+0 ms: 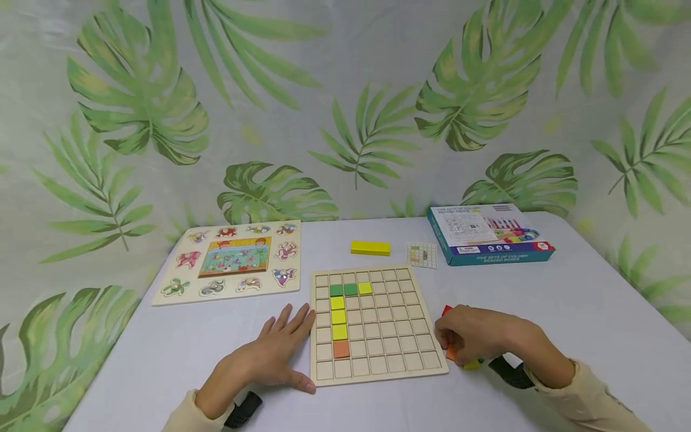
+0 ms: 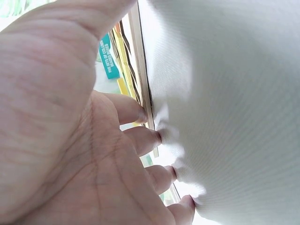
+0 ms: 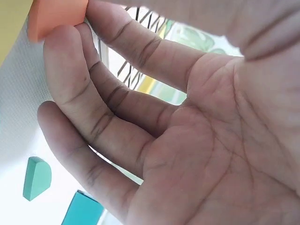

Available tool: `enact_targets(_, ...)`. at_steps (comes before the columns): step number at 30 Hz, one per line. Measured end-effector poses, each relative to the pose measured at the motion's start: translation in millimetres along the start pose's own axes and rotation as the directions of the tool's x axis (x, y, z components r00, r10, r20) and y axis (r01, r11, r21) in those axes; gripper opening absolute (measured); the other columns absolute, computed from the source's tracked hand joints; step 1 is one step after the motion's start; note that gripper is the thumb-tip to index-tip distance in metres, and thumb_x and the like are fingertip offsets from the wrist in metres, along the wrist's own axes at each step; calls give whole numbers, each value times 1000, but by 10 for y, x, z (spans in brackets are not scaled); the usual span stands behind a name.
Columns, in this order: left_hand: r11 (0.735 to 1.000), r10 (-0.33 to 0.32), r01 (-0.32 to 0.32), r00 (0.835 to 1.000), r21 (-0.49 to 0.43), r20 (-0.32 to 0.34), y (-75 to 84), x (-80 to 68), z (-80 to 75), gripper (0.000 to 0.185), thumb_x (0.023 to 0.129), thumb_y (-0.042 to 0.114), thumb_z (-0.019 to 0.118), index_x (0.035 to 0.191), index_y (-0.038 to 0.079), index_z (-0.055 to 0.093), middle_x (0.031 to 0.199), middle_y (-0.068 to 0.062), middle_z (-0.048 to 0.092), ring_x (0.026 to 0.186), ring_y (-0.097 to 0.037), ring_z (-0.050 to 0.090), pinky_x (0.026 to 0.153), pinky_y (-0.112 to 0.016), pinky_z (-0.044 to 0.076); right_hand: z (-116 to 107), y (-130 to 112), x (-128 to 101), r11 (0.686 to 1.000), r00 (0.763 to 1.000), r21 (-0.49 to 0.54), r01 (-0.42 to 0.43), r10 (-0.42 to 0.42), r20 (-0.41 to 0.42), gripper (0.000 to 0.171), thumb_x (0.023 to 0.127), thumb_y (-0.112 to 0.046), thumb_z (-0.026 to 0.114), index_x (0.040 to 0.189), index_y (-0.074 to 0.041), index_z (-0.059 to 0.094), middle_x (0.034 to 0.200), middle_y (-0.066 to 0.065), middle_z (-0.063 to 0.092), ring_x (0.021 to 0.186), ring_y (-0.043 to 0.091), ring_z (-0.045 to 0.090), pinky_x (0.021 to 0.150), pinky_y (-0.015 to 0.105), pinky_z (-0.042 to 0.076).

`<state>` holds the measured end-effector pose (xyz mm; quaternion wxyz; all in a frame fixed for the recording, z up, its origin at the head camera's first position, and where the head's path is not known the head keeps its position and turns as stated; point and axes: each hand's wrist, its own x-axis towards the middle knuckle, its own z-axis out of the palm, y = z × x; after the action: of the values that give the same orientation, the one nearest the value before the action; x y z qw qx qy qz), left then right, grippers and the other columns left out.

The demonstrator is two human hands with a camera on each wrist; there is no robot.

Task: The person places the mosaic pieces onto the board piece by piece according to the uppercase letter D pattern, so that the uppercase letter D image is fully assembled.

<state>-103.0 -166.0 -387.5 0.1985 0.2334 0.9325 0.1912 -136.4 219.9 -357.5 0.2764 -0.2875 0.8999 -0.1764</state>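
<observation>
Left hand lies flat steadying the grid board while the right hand pinches an orange block near the table's front edge, so a loose grip could drop it.

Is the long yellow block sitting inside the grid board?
No, the long yellow block lies on the white table beyond the far edge of the wooden grid board, apart from it.

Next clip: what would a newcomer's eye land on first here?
The wooden grid board at centre, with green, yellow and orange tiles filling its left columns. The left hand rests flat against its left edge, while the right hand curls over coloured blocks at its right edge.
</observation>
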Motion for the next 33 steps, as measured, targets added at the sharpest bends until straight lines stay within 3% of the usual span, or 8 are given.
enact_targets(12, 1000, -6, 5, 1000, 6, 5, 3, -6, -5, 125, 69, 62, 82, 160, 4, 18, 169, -16, 8, 154, -45, -2, 118, -68, 8, -1, 11, 44, 999, 1000, -50, -10, 9, -16, 33, 66, -2, 81, 79, -22, 58, 73, -8, 55, 67, 5, 48, 59, 22, 39)
enact_targets(19, 1000, 1, -1, 1000, 3, 9, -11, 4, -4, 125, 70, 62, 81, 160, 3, 17, 169, -16, 8, 153, -46, -3, 118, -69, 8, -3, 7, 41, 991, 998, -135, -18, 10, -61, 32, 68, -7, 79, 80, -26, 57, 76, -10, 54, 74, 7, 46, 65, 25, 37)
enact_targets(28, 1000, 15, -15, 1000, -6, 5, -28, 11, -14, 124, 71, 61, 82, 160, 4, 17, 169, -16, 7, 153, -47, -2, 118, -69, 7, -39, 29, 82, 989, 993, -149, 22, -39, -114, 33, 69, -5, 79, 84, -26, 58, 80, -10, 52, 76, 7, 47, 64, 23, 40)
enact_targets(33, 999, 28, -28, 1000, -17, -1, -38, 13, -2, 124, 70, 60, 82, 160, 2, 18, 168, -17, 7, 153, -48, -3, 117, -71, 7, -46, 11, 125, 991, 993, -135, 2, -18, -117, 31, 72, -10, 83, 87, -28, 61, 81, -9, 53, 78, 9, 49, 65, 24, 42)
